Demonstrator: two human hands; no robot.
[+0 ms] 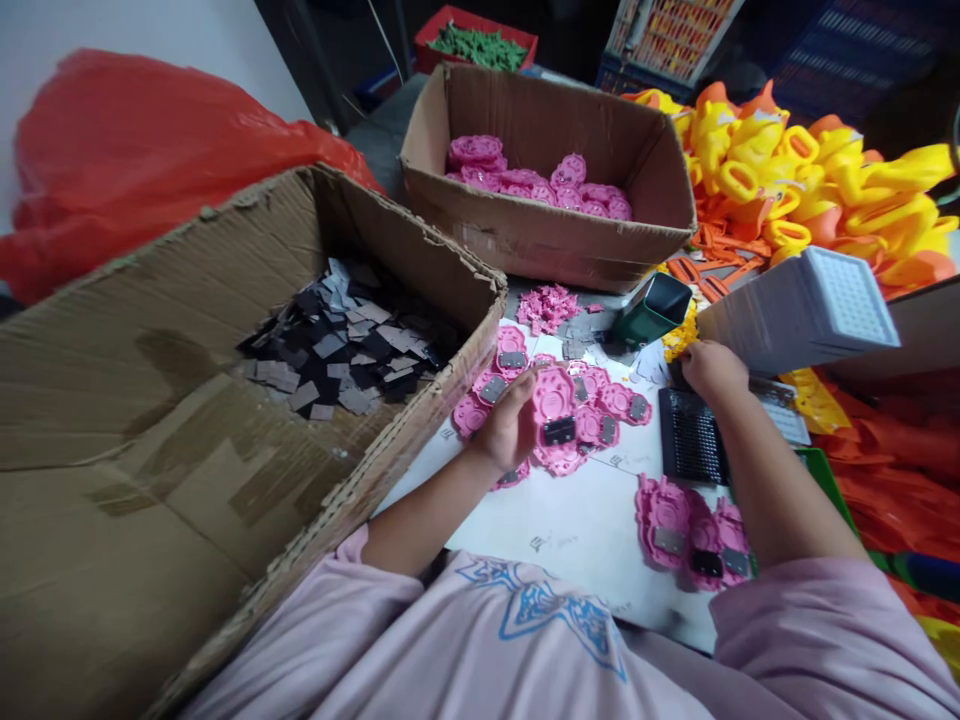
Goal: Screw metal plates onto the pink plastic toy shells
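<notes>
My left hand (510,430) is closed round the left edge of a pink plastic piece (553,398) that has a dark rectangle on its lower part. Several similar pink pieces with grey rectangles (607,430) lie around and beneath it on the white table sheet (555,530). My right hand (714,372) is closed beside the pale upright container (795,310), above a black gridded tray (690,435); what its fingers hold, if anything, is hidden. Near my right forearm lies another group of pink pieces (667,515).
An open carton (420,450) of dark and grey squares stands left. Another carton (540,235) with pink pieces is behind. A dark green cup (652,310) and small pink bits (547,308) sit between. Yellow and orange parts (810,180) are heaped back right.
</notes>
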